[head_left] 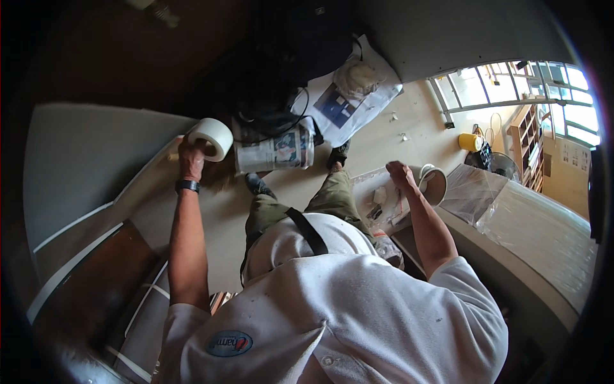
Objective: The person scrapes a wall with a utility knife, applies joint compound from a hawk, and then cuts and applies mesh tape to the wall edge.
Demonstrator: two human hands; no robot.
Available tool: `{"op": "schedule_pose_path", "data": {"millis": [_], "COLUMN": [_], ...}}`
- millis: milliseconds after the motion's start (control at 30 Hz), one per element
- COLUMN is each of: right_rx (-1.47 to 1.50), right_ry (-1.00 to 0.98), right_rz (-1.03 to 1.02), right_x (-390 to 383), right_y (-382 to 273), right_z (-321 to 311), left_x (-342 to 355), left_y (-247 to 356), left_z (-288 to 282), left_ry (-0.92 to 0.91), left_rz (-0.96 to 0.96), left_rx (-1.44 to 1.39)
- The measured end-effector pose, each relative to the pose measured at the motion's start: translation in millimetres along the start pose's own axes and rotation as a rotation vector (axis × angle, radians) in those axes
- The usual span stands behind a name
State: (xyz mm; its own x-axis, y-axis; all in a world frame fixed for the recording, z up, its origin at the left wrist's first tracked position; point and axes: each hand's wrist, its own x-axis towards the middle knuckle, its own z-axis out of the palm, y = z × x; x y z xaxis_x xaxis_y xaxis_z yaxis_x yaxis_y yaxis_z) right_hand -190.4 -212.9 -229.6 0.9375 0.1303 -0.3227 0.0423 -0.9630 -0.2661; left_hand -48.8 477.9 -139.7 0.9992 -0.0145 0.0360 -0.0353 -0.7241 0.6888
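A wide roll of white tape (220,136) is in my left hand (191,160), whose fingers go round its edge and into its core. That arm reaches forward on the left, a dark band on the wrist. My right hand (400,173) is out on the right with its fingers curled closed; what they hold, if anything, is too small to make out. Just beyond the right wrist is a white, round, hollow thing (441,187), a tub or a roll. Below that hand lies a pale surface with small clear bags and scraps (381,196).
Folded newspaper (274,153) and a printed sheet (377,109) lie on the floor ahead, beside dark bags (272,96). A grey panel (96,153) stands left. At right are a plastic-wrapped box (537,224), a yellow container (470,141), a wooden rack (526,137) and a ladder-like metal frame (492,102).
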Motion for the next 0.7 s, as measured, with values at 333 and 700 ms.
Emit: {"op": "schedule_pose_path", "data": {"millis": [333,700], "right_rx": [0.358,0.408], "right_ry": [0.223,0.353], "right_rz": [0.234,0.456], "right_x": [232.9,336.8], "right_y": [77.0,151.9], "right_z": [-65.0,-29.2], "left_x": [59.7,170.4], "left_y": [15.1,-5.0], "left_z": [34.5,38.0], "left_ry": [-0.065,-0.251], "left_rz": [-0.49,-0.401], "left_rx": [-0.219,0.029]}}
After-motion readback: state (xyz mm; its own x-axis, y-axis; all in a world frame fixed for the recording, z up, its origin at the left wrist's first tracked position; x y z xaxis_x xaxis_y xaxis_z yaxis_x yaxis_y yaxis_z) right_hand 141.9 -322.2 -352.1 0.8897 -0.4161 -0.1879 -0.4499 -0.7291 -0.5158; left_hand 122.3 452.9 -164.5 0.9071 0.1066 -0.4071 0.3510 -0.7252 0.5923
